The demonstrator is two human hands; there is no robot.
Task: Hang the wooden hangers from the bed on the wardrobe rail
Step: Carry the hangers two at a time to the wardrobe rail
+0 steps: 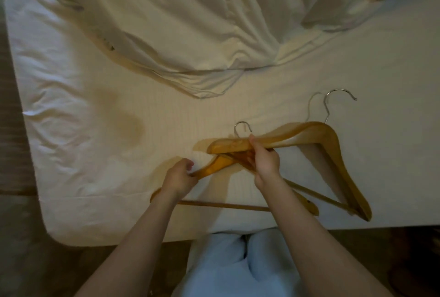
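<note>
We saw honey-coloured wooden hangers (309, 134) with silver hooks (at least three, overlapping) lying near the bed's (71, 130) front edge. The left hand (179, 176) was clenched on one hanger's arm; the right hand (264, 158) gripped another by its shoulder.

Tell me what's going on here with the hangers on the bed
A person stands at the edge of the bed gathering wooden hangers that lie on the white sheet. The right hand has a grip on the stacked hangers where their arms cross, lifting them a little. The left hand holds the end of a lower hanger. The metal hooks point away from the person. A rumpled duvet lies farther back. No wardrobe rail is in view, so nothing is hung yet.
</note>
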